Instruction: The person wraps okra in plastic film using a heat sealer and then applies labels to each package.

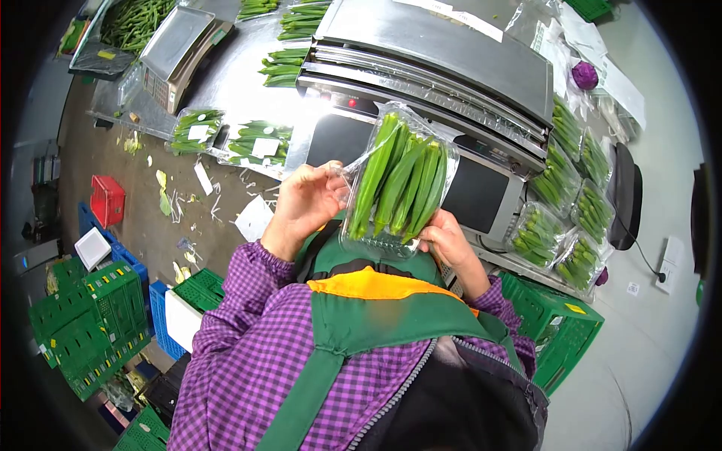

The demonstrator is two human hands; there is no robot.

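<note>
Two bare hands at chest height, sharing one clear plastic tray (376, 244) filled with long green okra pods (398, 180). Left hand (301, 204) closed, fingertips pinching a loose flap of thin clear film (355, 161) at the tray's left edge, apparently to pull it taut over the pods. Right hand (449, 240) cupped at the tray's lower right corner, fingers curled against its underside, taking the weight and freeing the left for the wrap. Tray tilted up towards the face, pods side by side lengthwise, lifted clear of the desk and held just in front of a stainless steel wrapping machine (444, 56) with a dark flat plate (338, 139). Purple checked sleeves (241, 323) and a green apron with an orange band (376, 287) below the wrists.

Right of the machine, several film-wrapped okra packs (560, 184) overlapping in a heap, within easy reach. Left of it, on the steel desk (226, 86), two more packs with white labels (259, 143), print too small to read. Farther back, loose okra bundles (286, 68) and a grey weighing scale (177, 45), keypad markings illegible. Green plastic crates (560, 331) by the right hip, more on the floor at left near a red crate (107, 199). No brand name readable anywhere.
</note>
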